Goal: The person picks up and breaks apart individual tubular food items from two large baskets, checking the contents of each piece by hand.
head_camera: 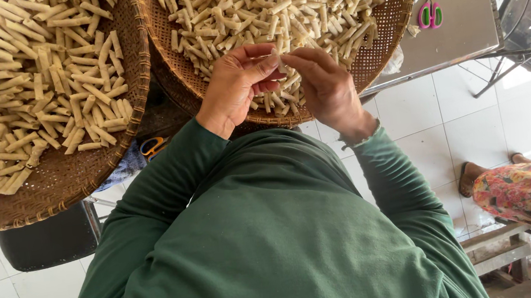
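I've got both hands over the near rim of the right woven tray: left hand & right hand pinching 1 pale pastry roll between fingertips, mid-rolling I'd say. Next needs a tight, even twist w/o cracking it.

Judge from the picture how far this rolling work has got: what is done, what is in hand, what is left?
Done: both woven trays hold heaps of pale rolled sticks. In hand: the left hand and right hand pinch one small piece between the fingertips. Left: no unrolled supply is in view, so that cannot be told.
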